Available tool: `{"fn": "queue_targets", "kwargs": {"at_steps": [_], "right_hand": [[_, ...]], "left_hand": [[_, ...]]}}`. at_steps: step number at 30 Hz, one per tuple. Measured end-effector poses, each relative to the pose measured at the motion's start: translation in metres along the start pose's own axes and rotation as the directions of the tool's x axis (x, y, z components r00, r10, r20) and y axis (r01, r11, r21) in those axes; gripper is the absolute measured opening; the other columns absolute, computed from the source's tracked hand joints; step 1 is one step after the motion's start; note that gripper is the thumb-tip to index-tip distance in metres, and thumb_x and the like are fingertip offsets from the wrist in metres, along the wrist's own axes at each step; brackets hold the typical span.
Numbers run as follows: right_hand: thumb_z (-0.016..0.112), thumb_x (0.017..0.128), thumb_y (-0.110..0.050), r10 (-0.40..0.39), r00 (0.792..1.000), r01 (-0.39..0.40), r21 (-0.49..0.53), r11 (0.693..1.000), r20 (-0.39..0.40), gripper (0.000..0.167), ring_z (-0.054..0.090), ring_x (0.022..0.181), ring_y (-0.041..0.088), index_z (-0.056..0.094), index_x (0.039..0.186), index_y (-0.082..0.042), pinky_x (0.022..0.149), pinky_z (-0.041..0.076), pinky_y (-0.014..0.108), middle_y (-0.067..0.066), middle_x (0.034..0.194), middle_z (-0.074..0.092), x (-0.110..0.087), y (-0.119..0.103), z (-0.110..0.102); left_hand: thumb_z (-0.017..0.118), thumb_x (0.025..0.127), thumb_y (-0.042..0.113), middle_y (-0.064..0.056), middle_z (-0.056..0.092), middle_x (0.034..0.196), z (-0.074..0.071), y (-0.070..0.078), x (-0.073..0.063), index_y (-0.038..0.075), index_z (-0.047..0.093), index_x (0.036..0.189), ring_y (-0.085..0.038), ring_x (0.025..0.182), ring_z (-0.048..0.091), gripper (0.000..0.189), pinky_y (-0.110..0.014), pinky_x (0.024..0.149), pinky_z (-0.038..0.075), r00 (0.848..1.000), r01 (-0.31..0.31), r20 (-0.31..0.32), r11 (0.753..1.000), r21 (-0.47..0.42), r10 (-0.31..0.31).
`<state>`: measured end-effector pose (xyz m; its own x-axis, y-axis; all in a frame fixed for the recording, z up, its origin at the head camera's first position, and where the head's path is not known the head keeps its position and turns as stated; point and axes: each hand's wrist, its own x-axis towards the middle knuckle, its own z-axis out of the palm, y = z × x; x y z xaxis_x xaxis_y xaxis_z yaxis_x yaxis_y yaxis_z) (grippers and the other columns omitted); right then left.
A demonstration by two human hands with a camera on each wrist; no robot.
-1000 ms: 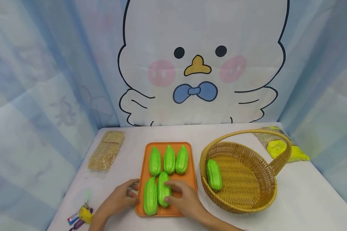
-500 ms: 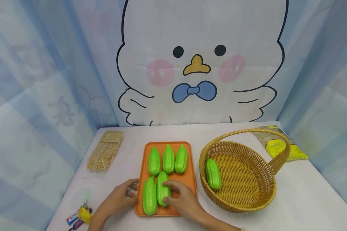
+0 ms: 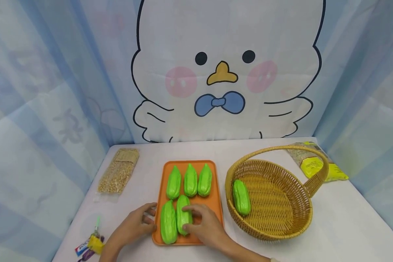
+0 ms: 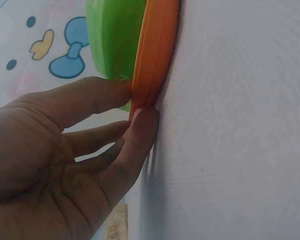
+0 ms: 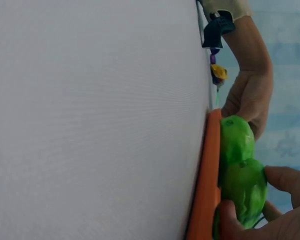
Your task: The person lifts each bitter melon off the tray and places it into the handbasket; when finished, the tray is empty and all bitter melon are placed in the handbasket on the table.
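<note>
An orange tray (image 3: pixel 217 203) holds several green, ridged, cucumber-like vegetables. Three lie in its far row, one of them a far-left cucumber-like vegetable (image 3: pixel 174 183). In the near row, a left cucumber-like vegetable (image 3: pixel 168 222) and a right cucumber-like vegetable (image 3: pixel 182 213) lie side by side, touching. My right hand (image 3: pixel 207 225) pinches that right one between thumb and fingers, as the right wrist view also shows; it still lies in the tray. At the tray's left rim my left hand (image 3: pixel 134 225) holds the edge with its fingertips, seen closely in the left wrist view.
Right of the tray stands a round wicker basket (image 3: pixel 275 203) with a tall handle and one cucumber-like vegetable (image 3: pixel 241 197) inside. A yellow-labelled bag (image 3: pixel 317 165) lies behind it. Back left is a bag of grains (image 3: pixel 119 171); small colourful items (image 3: pixel 93 243) lie front left.
The two near vegetables have shifted very slightly left within the tray, and the far-left one has tilted a little. Both hands keep nearly the same place.
</note>
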<state>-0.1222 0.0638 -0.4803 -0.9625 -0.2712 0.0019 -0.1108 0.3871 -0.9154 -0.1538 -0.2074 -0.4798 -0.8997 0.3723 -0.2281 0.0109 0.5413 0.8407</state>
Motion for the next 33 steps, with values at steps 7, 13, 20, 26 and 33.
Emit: {"fn": "queue_targets", "kwargs": {"at_steps": [7, 13, 20, 26, 33], "right_hand": [[0.080, 0.080, -0.034, -0.020, 1.000, 0.019, 0.091, 0.996, 0.010, 0.044, 0.055, 0.119, 0.027, 0.067, 0.122, -0.032, 0.094, 0.047, 0.054, -0.002, 0.133, 0.056, -0.021, -0.025, -0.032], [0.080, 0.084, -0.021, -0.020, 0.999, 0.009, 0.273, 0.962, 0.038, 0.044, 0.047, 0.127, 0.034, 0.067, 0.126, -0.019, 0.091, 0.051, 0.033, 0.010, 0.142, 0.046, -0.058, -0.052, -0.077], [0.081, 0.083, -0.020, 0.067, 0.996, -0.056, 0.181, 0.982, -0.058, 0.048, 0.051, 0.124, 0.031, 0.064, 0.128, -0.017, 0.088, 0.053, 0.032, 0.010, 0.144, 0.044, -0.097, -0.063, -0.138], [0.075, 0.089, -0.012, -0.095, 0.982, 0.098, 0.007, 0.995, -0.161, 0.044, 0.057, 0.119, 0.015, 0.062, 0.131, -0.015, 0.087, 0.053, 0.035, 0.007, 0.140, 0.049, -0.098, -0.032, -0.189], [0.077, 0.086, -0.035, -0.008, 0.987, -0.021, -0.179, 0.984, -0.159, 0.048, 0.053, 0.121, 0.041, 0.062, 0.131, -0.023, 0.088, 0.052, 0.049, 0.008, 0.140, 0.050, -0.067, 0.019, -0.215]], "left_hand": [[0.076, 0.079, 0.006, -0.009, 0.060, 0.109, 0.000, -0.001, 0.001, -0.006, 0.045, 0.141, -0.020, 0.089, 0.062, 0.070, -0.036, 0.073, 0.054, 1.000, 0.012, -0.008, 1.000, 0.007, -0.012], [0.077, 0.078, 0.006, -0.009, 0.060, 0.109, 0.000, -0.003, 0.001, -0.006, 0.045, 0.141, -0.020, 0.089, 0.062, 0.072, -0.037, 0.073, 0.054, 1.000, 0.017, -0.009, 1.000, 0.000, -0.017], [0.076, 0.080, 0.007, -0.010, 0.059, 0.110, 0.000, -0.002, 0.000, -0.007, 0.044, 0.141, -0.021, 0.090, 0.062, 0.071, -0.036, 0.073, 0.053, 1.000, -0.005, -0.003, 1.000, -0.013, 0.005], [0.076, 0.079, 0.006, -0.010, 0.059, 0.110, 0.002, 0.001, 0.000, -0.008, 0.044, 0.141, -0.021, 0.090, 0.062, 0.071, -0.036, 0.073, 0.054, 1.000, -0.012, -0.002, 1.000, -0.015, 0.012], [0.075, 0.079, 0.006, -0.011, 0.059, 0.110, 0.001, 0.000, 0.000, -0.008, 0.044, 0.141, -0.022, 0.091, 0.062, 0.071, -0.037, 0.073, 0.054, 1.000, 0.008, -0.003, 1.000, -0.017, -0.008]]}}
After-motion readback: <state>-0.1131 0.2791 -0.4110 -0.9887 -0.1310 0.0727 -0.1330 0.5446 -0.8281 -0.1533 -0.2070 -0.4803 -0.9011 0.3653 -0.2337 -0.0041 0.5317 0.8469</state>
